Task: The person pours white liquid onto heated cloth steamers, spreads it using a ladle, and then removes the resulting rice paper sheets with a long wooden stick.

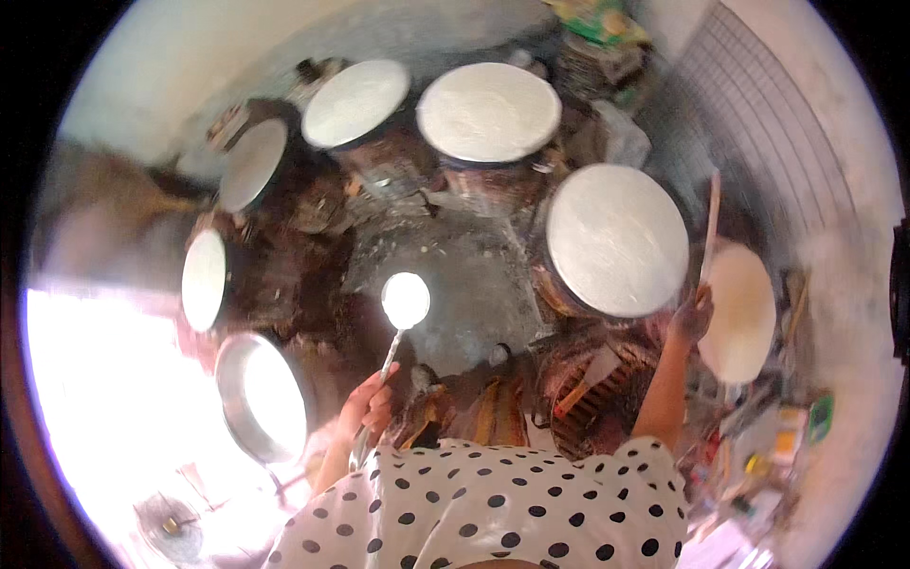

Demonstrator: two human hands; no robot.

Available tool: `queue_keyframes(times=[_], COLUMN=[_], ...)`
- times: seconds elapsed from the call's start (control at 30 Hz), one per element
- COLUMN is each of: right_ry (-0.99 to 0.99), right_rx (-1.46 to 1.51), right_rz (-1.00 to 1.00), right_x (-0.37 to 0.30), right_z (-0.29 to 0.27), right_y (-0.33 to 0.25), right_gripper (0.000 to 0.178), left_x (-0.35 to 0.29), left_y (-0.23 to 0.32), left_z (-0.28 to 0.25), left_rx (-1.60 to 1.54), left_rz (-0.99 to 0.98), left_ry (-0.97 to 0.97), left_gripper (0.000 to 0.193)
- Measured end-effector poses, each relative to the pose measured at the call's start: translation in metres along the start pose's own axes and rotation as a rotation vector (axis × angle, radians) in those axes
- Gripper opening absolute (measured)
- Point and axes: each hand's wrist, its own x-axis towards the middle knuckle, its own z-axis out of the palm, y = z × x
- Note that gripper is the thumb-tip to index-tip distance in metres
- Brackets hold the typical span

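My left hand [370, 403] is closed around the handle of a long ladle [406, 302], its round bowl washed out in glare above the grey floor. In my right hand [695, 315] is a thin wooden stick [714, 213], pointing up and away. Just right of that hand a pale, cream-coloured round disc [739, 318] stands out. Left of it is a large round pale top [616, 240] on a dark, brownish base. Whether such tops are lids, griddles or something spread on them, I cannot tell.
More round pale tops [488, 112] curve around the far and left sides. A deep metal pot [226, 417] stands near left, beside strong glare. Near right, a ribbed round container [569, 431] has a flat blade-like tool [599, 365] over it. Mixed small items [758, 465] crowd the right.
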Motion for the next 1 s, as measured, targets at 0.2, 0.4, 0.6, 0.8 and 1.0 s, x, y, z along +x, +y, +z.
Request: queue_keyframes(times=[0.2,0.4,0.6,0.8,1.0], right_ry=[-0.716,-1.414,-1.771,-1.610,-1.606], right_rx=[0.191,0.118,-0.168,-0.561,-0.947], right_rz=[-0.216,-0.283,-0.724,-1.642,-1.702], right_x=[-0.178,-0.429,-0.636,-0.816,-0.861], right_z=[0.087,0.165,0.138,0.211,0.225], right_y=[-0.135,-0.268,-0.361,-0.380,-0.369], right_gripper=[0.045,0.026,0.029,0.040,0.036], left_x=[-0.051,-0.157,-0.159,-0.116,-0.071], left_y=[0.035,0.062,0.104,0.125,0.115], left_z=[-0.127,-0.240,-0.410,-0.562,-0.622], left_rx=[-0.571,-0.182,-0.201,-0.369,0.073], left_rz=[0.238,0.738,0.742,0.523,0.343], left_ry=[-0.132,0.317,0.613,0.762,1.073], left_gripper=[0.040,0.041,0.023,0.010,0.015])
